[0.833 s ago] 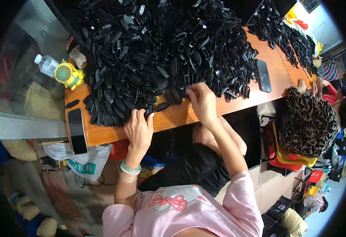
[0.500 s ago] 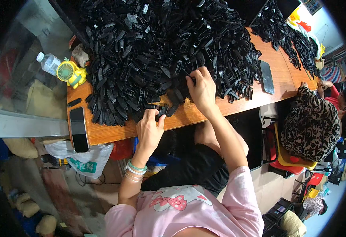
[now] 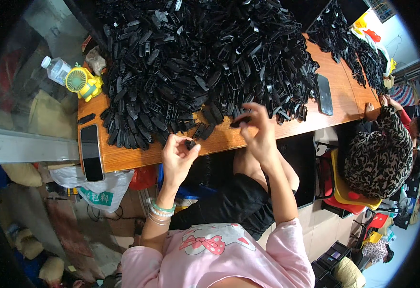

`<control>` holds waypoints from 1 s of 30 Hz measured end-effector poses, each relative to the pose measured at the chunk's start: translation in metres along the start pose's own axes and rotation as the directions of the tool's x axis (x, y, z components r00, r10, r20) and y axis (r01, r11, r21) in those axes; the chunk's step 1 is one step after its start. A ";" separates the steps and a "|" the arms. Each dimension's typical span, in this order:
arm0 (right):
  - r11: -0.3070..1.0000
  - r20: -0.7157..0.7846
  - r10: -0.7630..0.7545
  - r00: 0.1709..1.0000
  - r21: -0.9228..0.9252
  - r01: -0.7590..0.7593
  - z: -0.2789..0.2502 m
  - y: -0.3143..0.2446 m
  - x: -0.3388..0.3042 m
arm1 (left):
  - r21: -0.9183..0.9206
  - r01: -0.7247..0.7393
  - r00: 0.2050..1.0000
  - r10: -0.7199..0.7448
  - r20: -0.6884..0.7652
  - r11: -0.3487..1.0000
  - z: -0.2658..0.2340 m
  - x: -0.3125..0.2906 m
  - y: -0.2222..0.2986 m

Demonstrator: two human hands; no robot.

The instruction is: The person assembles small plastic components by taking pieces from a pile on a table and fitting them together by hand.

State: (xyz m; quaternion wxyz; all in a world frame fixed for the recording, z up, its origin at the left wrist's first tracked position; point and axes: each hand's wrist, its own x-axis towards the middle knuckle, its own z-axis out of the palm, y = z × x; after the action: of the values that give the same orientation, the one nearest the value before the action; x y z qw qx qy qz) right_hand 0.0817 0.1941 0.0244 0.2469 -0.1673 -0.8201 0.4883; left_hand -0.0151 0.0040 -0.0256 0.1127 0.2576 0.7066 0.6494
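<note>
A large heap of small black plastic parts [image 3: 171, 72] covers the wooden table [image 3: 138, 161] before me. My left hand [image 3: 177, 156] is at the table's front edge, thumb and fingers closed on a small black plastic part [image 3: 189, 143]. To its right, my right hand [image 3: 259, 132] is over the front edge, slightly blurred, with its fingers bent around another dark plastic part [image 3: 240, 121]. A few loose black pieces [image 3: 204, 130] lie on the wood between the hands, in front of the heap.
At left are a phone [image 3: 91, 153], a yellow toy-like fan [image 3: 83, 85] and a clear bottle [image 3: 56, 69]. Another dark phone [image 3: 324, 95] lies right of the heap. A person in a patterned top [image 3: 380, 153] sits at right, near more black parts [image 3: 370, 62].
My right hand has drawn back from the heap toward me, bringing out a dark part. My left hand has lifted a small part off the table and turned it upward.
</note>
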 end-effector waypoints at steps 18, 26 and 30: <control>0.999 0.346 0.046 0.937 -0.006 -0.047 0.009 -0.046 -0.039 | 0.027 0.149 0.942 -0.150 0.301 0.988 0.000 -0.005 0.045; 0.974 0.396 0.090 0.914 0.157 -0.164 0.008 -0.044 -0.042 | -0.038 -0.015 0.956 0.025 0.292 0.999 -0.005 -0.006 0.051; 0.987 0.393 0.076 0.917 0.104 -0.126 0.006 -0.045 -0.043 | -0.071 -0.004 0.957 0.024 0.289 0.997 -0.006 -0.007 0.052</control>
State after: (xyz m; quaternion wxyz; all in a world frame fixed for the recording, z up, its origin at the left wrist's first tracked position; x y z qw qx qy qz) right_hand 0.1119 0.1464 0.0513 0.0646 -0.0935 -0.8102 0.5751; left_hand -0.0009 -0.0036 0.0251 0.2192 0.3507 0.6576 0.6297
